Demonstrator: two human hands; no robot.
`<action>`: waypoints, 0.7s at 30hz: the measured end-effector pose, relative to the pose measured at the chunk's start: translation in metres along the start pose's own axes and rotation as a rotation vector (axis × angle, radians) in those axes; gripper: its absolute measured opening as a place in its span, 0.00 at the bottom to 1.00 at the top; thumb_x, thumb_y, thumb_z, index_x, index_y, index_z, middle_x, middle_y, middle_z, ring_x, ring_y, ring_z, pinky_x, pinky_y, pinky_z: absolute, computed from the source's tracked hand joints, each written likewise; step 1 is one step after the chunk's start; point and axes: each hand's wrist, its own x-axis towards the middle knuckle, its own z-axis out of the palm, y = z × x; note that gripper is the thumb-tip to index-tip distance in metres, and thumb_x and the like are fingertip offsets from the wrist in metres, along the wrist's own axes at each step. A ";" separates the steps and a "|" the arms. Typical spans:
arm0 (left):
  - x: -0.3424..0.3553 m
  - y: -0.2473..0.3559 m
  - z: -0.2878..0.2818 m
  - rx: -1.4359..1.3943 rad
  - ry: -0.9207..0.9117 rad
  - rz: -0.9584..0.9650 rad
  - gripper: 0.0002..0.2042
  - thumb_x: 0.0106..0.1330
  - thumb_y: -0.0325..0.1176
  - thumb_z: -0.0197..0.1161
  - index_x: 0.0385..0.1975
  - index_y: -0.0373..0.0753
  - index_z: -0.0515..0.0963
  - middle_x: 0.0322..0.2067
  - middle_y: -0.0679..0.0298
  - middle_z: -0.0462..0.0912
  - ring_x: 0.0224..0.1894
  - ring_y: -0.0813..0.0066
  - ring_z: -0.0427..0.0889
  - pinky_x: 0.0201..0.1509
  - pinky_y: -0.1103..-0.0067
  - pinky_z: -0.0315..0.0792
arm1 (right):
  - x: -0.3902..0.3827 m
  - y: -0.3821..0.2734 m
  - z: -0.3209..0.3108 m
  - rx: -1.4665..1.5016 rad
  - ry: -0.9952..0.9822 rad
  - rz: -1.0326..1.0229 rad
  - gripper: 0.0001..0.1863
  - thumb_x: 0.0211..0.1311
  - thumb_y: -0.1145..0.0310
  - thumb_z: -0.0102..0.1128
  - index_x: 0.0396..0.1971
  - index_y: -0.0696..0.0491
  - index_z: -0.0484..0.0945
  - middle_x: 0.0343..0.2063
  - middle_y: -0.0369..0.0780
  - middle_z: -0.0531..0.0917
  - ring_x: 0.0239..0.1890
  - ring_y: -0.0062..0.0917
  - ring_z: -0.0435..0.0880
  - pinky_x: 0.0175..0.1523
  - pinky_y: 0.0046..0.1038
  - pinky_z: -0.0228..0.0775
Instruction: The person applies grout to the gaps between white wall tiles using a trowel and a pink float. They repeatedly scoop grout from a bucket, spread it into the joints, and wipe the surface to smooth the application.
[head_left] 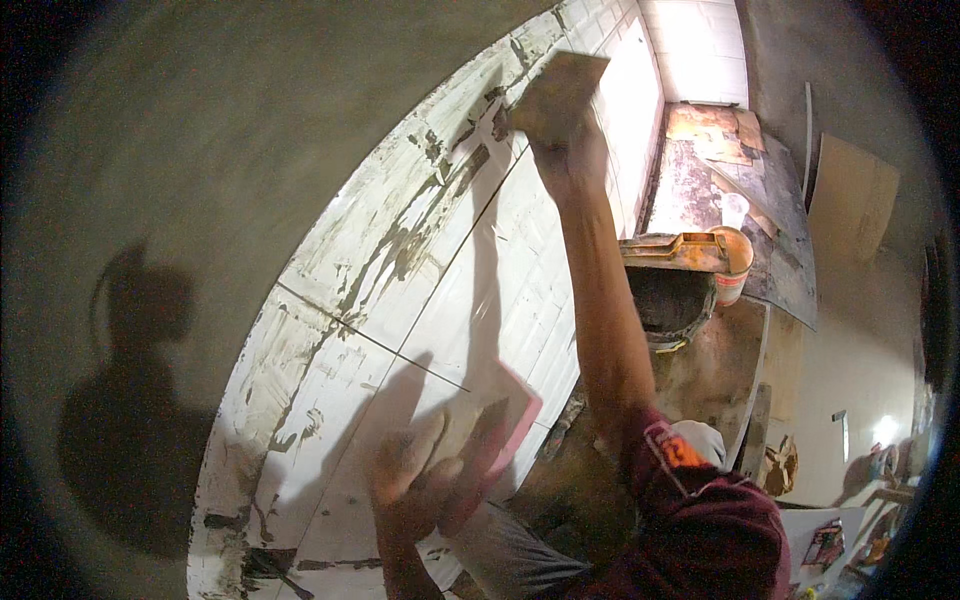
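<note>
My right hand [565,150], blurred, grips a flat squarish dark tool [565,85] high on the white tiled wall [490,300], which carries dark smeared material and thin grid lines. My left hand [415,465] is wrapped round a pale flat object with a pink edge [515,430], low near the tiles. The exact kind of each held object is unclear. My right forearm crosses the middle, and shadows of both arms fall on the wall.
Right of my forearm are a dark bucket [670,315], an orange tool [675,250] lying across it, and an orange-topped pail [732,280]. Beyond lie stained boards [785,230], a leaning cardboard sheet [850,200] and assorted items at lower right. A plain grey wall [150,150] borders the tiling.
</note>
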 end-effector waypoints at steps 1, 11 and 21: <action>-0.007 -0.002 0.006 0.112 -0.022 -0.083 0.24 0.55 0.36 0.67 0.54 0.39 0.75 0.40 0.54 0.80 0.43 0.55 0.77 0.50 0.65 0.70 | 0.028 -0.005 -0.005 0.060 -0.089 0.009 0.15 0.69 0.68 0.40 0.50 0.58 0.69 0.44 0.43 0.75 0.45 0.31 0.75 0.49 0.32 0.71; -0.038 -0.013 0.001 -0.156 -0.060 -0.197 0.20 0.57 0.37 0.66 0.50 0.39 0.78 0.43 0.53 0.81 0.44 0.55 0.80 0.52 0.65 0.71 | 0.117 0.022 -0.018 -0.121 -0.100 0.078 0.17 0.69 0.73 0.35 0.51 0.65 0.67 0.49 0.50 0.72 0.51 0.38 0.74 0.57 0.41 0.73; -0.053 -0.018 0.008 -0.215 -0.107 -0.216 0.21 0.56 0.37 0.66 0.50 0.38 0.77 0.42 0.54 0.80 0.43 0.55 0.79 0.53 0.65 0.70 | 0.105 0.010 0.003 -1.815 -0.178 -0.513 0.35 0.53 0.46 0.61 0.53 0.57 0.67 0.30 0.51 0.83 0.36 0.44 0.83 0.38 0.39 0.74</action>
